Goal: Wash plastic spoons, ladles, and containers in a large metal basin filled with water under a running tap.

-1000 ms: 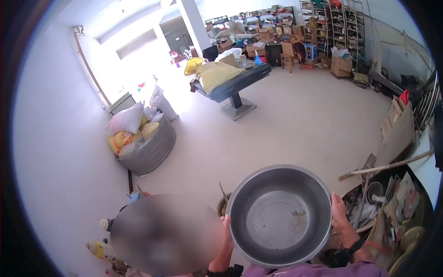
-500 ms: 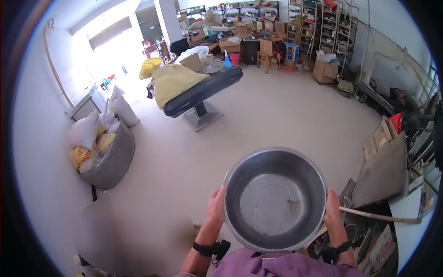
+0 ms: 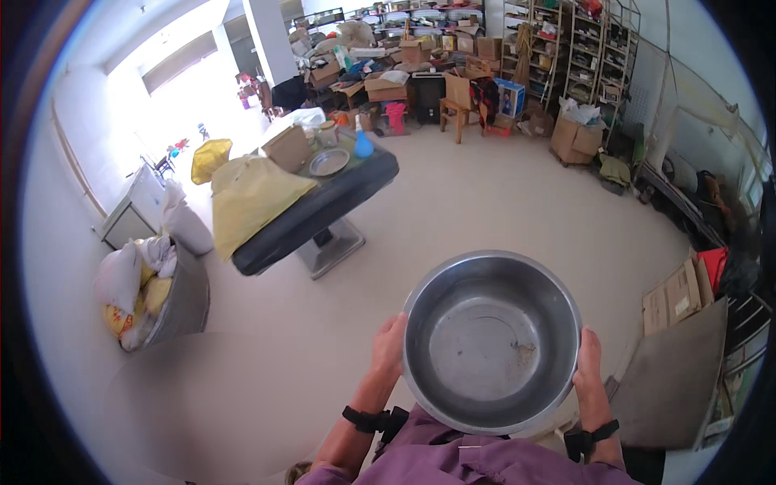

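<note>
I hold a round steel bowl [image 3: 491, 339] in front of my chest, its mouth facing up toward the camera. My left hand [image 3: 390, 349] grips its left rim and my right hand [image 3: 588, 361] grips its right rim. The bowl is empty except for a small brownish smear near its bottom right. Both wrists wear black straps.
A black-topped pedestal table [image 3: 323, 212] stands ahead to the left, carrying a yellow bag [image 3: 250, 196], a cardboard box, a metal dish and a blue bottle. A metal tub of sacks [image 3: 153, 295] sits at left. Boards and cardboard [image 3: 677, 356] lean at right. Cluttered shelves [image 3: 566, 56] line the far wall.
The view has swung right and toward the pedestal table, which now sits closer and more central. The tub of sacks slid left. Both hands keep hold of the bowl.
</note>
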`<state>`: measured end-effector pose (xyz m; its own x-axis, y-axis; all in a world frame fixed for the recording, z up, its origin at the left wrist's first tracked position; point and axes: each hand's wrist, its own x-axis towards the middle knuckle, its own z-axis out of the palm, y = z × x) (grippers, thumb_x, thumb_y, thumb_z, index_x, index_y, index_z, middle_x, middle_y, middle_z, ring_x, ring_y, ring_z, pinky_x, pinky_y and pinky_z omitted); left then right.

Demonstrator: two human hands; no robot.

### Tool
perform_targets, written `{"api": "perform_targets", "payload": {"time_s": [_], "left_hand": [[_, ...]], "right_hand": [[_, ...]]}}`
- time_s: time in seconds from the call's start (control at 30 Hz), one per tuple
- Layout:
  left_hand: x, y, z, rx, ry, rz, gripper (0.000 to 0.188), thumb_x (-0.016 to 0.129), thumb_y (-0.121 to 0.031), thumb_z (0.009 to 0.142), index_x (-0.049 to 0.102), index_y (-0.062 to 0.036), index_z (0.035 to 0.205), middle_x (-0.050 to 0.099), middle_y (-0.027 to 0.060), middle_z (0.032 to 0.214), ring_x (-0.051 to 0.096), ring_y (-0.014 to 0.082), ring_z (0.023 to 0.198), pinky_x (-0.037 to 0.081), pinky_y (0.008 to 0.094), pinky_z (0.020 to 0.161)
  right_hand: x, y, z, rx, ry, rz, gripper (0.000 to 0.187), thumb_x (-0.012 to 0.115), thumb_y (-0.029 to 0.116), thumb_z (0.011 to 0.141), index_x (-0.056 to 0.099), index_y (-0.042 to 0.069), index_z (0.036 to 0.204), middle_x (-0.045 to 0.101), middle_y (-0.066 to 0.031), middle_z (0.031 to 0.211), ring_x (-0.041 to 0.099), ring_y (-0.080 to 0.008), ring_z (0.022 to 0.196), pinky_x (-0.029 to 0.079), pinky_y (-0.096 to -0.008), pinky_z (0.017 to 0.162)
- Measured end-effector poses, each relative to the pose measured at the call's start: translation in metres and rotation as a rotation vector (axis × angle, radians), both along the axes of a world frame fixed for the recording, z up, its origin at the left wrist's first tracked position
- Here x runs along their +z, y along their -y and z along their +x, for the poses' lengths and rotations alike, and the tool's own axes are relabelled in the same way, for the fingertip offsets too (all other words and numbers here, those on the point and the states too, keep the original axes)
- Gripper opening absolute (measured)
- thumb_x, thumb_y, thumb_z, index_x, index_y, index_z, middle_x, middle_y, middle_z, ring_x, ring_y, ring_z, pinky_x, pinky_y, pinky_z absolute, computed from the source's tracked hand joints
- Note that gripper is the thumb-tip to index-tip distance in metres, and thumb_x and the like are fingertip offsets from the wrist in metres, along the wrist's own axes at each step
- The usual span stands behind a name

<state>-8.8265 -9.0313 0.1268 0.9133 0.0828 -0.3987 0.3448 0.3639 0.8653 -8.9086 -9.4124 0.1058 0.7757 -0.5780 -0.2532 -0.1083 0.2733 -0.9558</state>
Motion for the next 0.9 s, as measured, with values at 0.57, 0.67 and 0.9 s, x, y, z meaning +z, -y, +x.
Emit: {"api": "perform_targets", "payload": {"time_s": [0.57, 0.67, 0.9], "left_hand": [[-0.015, 0.146, 0.670, -0.084, 0.020, -0.052, 0.038, 0.054, -0.032, 0.096, 0.063, 0.0022, 0.109, 0.064, 0.0061, 0.095, 0.060, 0.0133, 0.086, 0.049, 0.0293, 0.076], [-0.034, 0.173, 0.781, -0.033, 0.000, -0.086, 0.038, 0.055, -0.032, 0.096, 0.062, 0.0017, 0.111, 0.064, 0.0057, 0.096, 0.060, 0.0132, 0.088, 0.049, 0.0288, 0.077], [-0.015, 0.184, 1.008, 0.134, 0.043, -0.135, 0.034, 0.055, -0.031, 0.097, 0.062, 0.0006, 0.107, 0.063, 0.0037, 0.092, 0.060, 0.0119, 0.081, 0.049, 0.0272, 0.071]], "right_hand": [[0.016, 0.147, 0.630, -0.095, -0.081, -0.184, 0.039, 0.045, 0.034, 0.098, 0.057, -0.002, 0.109, 0.061, -0.0102, 0.103, 0.061, -0.0196, 0.092, 0.051, -0.0347, 0.080], [0.008, 0.177, 0.763, -0.076, -0.043, -0.146, 0.039, 0.046, 0.034, 0.099, 0.057, -0.002, 0.108, 0.061, -0.0105, 0.104, 0.062, -0.0194, 0.091, 0.051, -0.0344, 0.080], [0.020, 0.200, 1.057, 0.095, -0.018, -0.095, 0.036, 0.049, 0.033, 0.099, 0.057, -0.002, 0.106, 0.062, -0.0100, 0.101, 0.062, -0.0188, 0.090, 0.052, -0.0328, 0.079]]}}
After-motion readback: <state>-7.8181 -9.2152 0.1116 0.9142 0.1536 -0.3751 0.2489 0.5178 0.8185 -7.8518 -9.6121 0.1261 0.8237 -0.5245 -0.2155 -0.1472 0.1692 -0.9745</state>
